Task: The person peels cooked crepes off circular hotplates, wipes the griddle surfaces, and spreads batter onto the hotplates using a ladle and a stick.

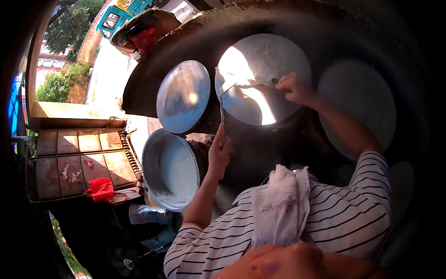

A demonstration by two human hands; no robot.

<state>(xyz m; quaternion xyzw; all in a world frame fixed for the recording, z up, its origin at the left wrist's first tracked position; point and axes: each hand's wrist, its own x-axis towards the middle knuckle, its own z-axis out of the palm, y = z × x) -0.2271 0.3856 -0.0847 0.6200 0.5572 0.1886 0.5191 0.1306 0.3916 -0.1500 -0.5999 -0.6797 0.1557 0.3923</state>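
Note:
A thin pale sheet (262, 60) covers the far part of a large round plate (244, 109), and its near edge looks lifted. My right hand (296, 89) is closed, pinching the sheet's edge at the plate's right side. A small dark spot shows beside those fingertips. My left hand (219, 153) is wrapped around the handle of a long thin tool (222, 109). The tool's bent tip reaches over the plate to the sheet's edge; I cannot tell its exact kind.
To the left sits another round lid-like disc (183, 95). Below it stands a tub (179, 169) of white liquid. A shadowed round disc (357, 107) lies right. Farther left, a tiled table (74, 162) bears a red bag (100, 189). A dark curved rim (204, 21) bounds the far side.

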